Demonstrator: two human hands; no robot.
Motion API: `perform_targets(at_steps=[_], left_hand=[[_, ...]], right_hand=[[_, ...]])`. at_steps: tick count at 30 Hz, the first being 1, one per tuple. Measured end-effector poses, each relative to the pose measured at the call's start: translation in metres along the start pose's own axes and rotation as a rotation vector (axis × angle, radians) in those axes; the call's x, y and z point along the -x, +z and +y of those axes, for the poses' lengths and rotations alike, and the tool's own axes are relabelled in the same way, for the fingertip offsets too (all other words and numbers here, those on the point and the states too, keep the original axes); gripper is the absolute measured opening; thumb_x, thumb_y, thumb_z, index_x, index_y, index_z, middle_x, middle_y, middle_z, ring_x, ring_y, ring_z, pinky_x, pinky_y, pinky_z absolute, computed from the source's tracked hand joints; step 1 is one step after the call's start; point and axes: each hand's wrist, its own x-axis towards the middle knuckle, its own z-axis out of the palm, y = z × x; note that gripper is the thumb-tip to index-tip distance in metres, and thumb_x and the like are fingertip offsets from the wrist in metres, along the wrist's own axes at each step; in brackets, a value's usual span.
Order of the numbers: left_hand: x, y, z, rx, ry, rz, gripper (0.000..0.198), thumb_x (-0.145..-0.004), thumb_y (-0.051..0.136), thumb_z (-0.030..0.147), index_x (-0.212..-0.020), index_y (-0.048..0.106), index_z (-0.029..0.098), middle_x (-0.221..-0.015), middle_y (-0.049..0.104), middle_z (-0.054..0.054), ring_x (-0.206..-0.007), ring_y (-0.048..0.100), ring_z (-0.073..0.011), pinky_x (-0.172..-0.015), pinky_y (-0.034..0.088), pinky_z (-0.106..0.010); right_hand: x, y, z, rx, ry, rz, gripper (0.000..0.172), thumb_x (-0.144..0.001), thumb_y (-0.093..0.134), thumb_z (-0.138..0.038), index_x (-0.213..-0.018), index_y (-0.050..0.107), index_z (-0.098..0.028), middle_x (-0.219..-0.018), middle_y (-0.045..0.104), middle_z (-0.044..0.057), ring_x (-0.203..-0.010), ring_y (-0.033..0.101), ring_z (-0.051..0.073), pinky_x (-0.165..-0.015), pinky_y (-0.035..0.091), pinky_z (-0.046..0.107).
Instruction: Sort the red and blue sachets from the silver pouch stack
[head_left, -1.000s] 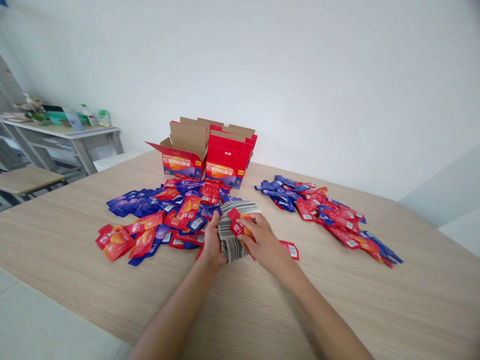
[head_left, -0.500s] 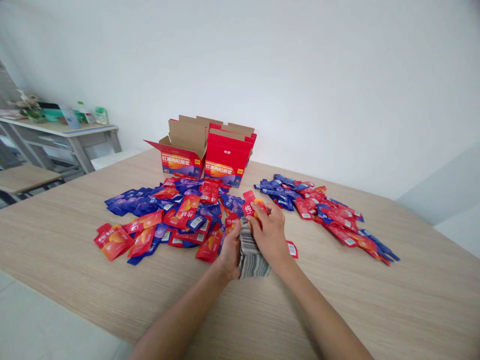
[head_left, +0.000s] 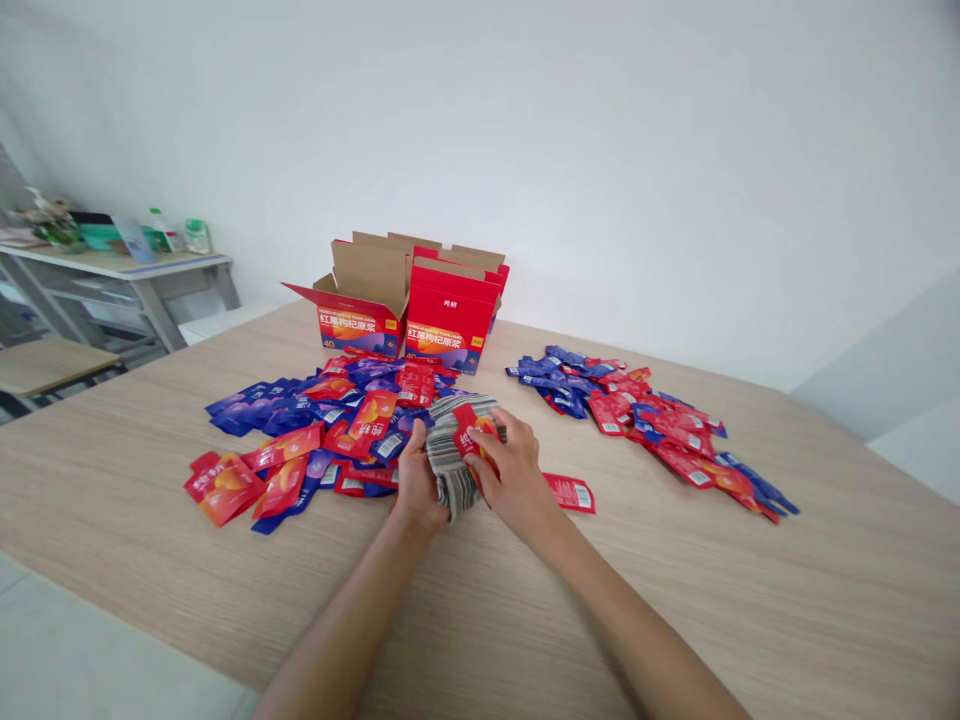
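Over the front of the table, my left hand grips a grey striped cloth by its left side. My right hand is closed on a red pouch with an orange picture, pressed flat against the cloth. Its fingers hide part of the pouch. Beside my right wrist a single red pouch lies on the wood, barcode up. Just beyond and to the left of my hands spreads a loose heap of red and blue pouches.
Behind the heap stand open cardboard boxes, a left box and a right box, flaps raised. A second pile of pouches stretches along the right of the table. A desk with bottles and flowers stands far left by the wall.
Both hands have shifted left with the cloth and the red pouch. The cloth now lies spread wider behind the pouch. More of the single red pouch by my right wrist shows.
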Motion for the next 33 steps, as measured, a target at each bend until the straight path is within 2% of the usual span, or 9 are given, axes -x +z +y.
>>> perform_targets(at_steps=[3, 6, 10, 13, 16, 21, 24, 27, 33], left_hand=[[-0.001, 0.003, -0.014, -0.003, -0.065, -0.006, 0.064, -0.096, 0.033, 0.061, -0.123, 0.065, 0.012, -0.104, 0.074, -0.015, -0.094, 0.071, -0.0276, -0.087, 0.054, -0.041], [-0.001, 0.002, -0.036, -0.031, -0.147, 0.026, 0.063, -0.095, 0.036, 0.061, -0.126, 0.064, 0.013, -0.108, 0.074, -0.014, -0.101, 0.070, -0.0297, -0.093, 0.051, -0.044], [0.000, -0.005, -0.057, -0.060, -0.201, 0.017, 0.070, -0.090, 0.043, 0.068, -0.128, 0.063, 0.013, -0.112, 0.073, -0.015, -0.110, 0.067, -0.0330, -0.099, 0.048, -0.046], [-0.002, -0.010, -0.054, -0.060, -0.156, 0.036, 0.072, -0.089, 0.041, 0.071, -0.127, 0.064, 0.014, -0.111, 0.074, -0.015, -0.109, 0.068, -0.0328, -0.097, 0.049, -0.046], [-0.005, -0.011, -0.041, -0.064, -0.103, 0.091, 0.074, -0.090, 0.034, 0.072, -0.121, 0.067, 0.014, -0.106, 0.075, -0.015, -0.104, 0.070, -0.0317, -0.092, 0.053, -0.045], [-0.007, -0.002, -0.019, -0.103, 0.129, 0.142, 0.077, -0.095, 0.020, 0.068, -0.102, 0.071, 0.010, -0.094, 0.075, -0.015, -0.099, 0.071, -0.0284, -0.087, 0.056, -0.040], [-0.004, 0.003, -0.016, -0.118, 0.205, 0.205, 0.075, -0.096, 0.021, 0.068, -0.091, 0.072, 0.012, -0.088, 0.075, -0.013, -0.098, 0.071, -0.0267, -0.089, 0.056, -0.037], [-0.001, 0.005, -0.020, -0.110, 0.156, 0.211, 0.074, -0.094, 0.026, 0.071, -0.085, 0.071, 0.013, -0.088, 0.075, -0.014, -0.101, 0.070, -0.0281, -0.093, 0.054, -0.038], [0.003, 0.003, -0.040, -0.083, 0.011, 0.116, 0.075, -0.092, 0.030, 0.071, -0.122, 0.067, 0.013, -0.107, 0.074, -0.015, -0.110, 0.067, -0.0312, -0.099, 0.050, -0.043]], right_hand=[[-0.001, 0.003, 0.007, 0.043, 0.018, 0.059, 0.027, -0.097, 0.054, -0.028, -0.119, 0.069, -0.024, -0.141, 0.044, 0.014, -0.126, 0.045, 0.031, -0.103, 0.042, 0.054], [-0.004, 0.000, 0.017, 0.114, 0.043, 0.105, 0.028, -0.098, 0.050, -0.029, -0.120, 0.068, -0.023, -0.136, 0.047, 0.014, -0.122, 0.046, 0.032, -0.100, 0.042, 0.054], [-0.008, -0.007, 0.019, 0.102, 0.045, -0.023, 0.031, -0.101, 0.044, -0.027, -0.116, 0.068, -0.016, -0.110, 0.057, 0.014, -0.102, 0.053, 0.027, -0.093, 0.046, 0.047], [-0.008, -0.011, 0.013, 0.045, -0.013, -0.168, 0.031, -0.102, 0.042, -0.029, -0.118, 0.065, -0.015, -0.109, 0.059, 0.014, -0.104, 0.054, 0.027, -0.094, 0.048, 0.046], [-0.005, -0.015, 0.004, -0.022, -0.051, -0.237, 0.031, -0.100, 0.047, -0.032, -0.123, 0.060, -0.016, -0.118, 0.057, 0.015, -0.112, 0.053, 0.029, -0.099, 0.047, 0.049], [0.004, -0.017, -0.016, -0.208, -0.068, -0.310, 0.034, -0.096, 0.054, -0.026, -0.129, 0.055, -0.019, -0.127, 0.054, 0.014, -0.122, 0.051, 0.027, -0.107, 0.045, 0.047], [0.009, -0.012, -0.029, -0.295, -0.001, -0.235, 0.033, -0.100, 0.044, -0.024, -0.132, 0.053, -0.017, -0.127, 0.054, 0.014, -0.124, 0.050, 0.026, -0.110, 0.043, 0.047], [0.014, -0.004, -0.034, -0.391, 0.055, -0.123, 0.038, -0.103, 0.037, -0.027, -0.138, 0.048, -0.019, -0.128, 0.055, 0.013, -0.125, 0.050, 0.023, -0.111, 0.042, 0.044], [0.007, -0.001, -0.022, -0.482, 0.170, 0.024, 0.040, -0.105, 0.034, -0.035, -0.137, 0.053, -0.021, -0.127, 0.061, 0.011, -0.122, 0.057, 0.021, -0.106, 0.047, 0.038]])
